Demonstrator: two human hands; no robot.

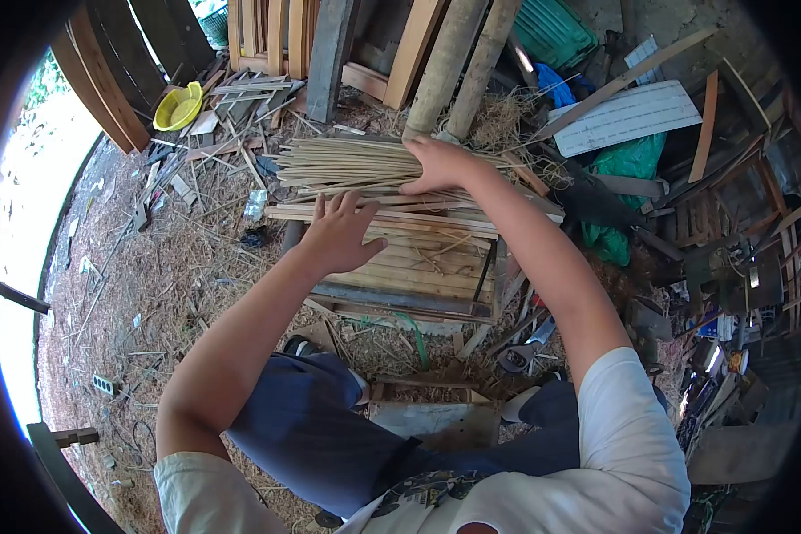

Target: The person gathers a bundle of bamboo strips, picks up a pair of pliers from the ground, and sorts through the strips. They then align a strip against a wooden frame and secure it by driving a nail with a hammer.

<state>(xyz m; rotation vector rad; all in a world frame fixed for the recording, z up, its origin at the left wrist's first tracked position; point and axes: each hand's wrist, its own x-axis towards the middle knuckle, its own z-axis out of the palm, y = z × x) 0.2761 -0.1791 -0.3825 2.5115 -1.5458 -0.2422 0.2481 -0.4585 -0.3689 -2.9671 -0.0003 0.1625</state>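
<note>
A pile of thin wooden strips [343, 160], probably split bamboo, lies across a low wooden bench [392, 271]. My right hand [445, 166] rests over the right part of the pile, thumb and fingers spread apart; its fingertips are partly hidden. At the pile's near edge, by some flatter, wider wooden strips [427, 220], is my left hand [338, 236]. Its fingers are spread with the tips touching or just above the strips, and nothing shows in its grasp. A few short slivers [432, 258] lie on the bench top.
Posts and planks [325, 62] stand beyond the bench. A yellow basin [178, 107] sits on the littered ground at back left. To the right are a white board [627, 116], a green bag [627, 169] and heaped scrap. Beneath me is a low wooden piece [432, 423] between my feet.
</note>
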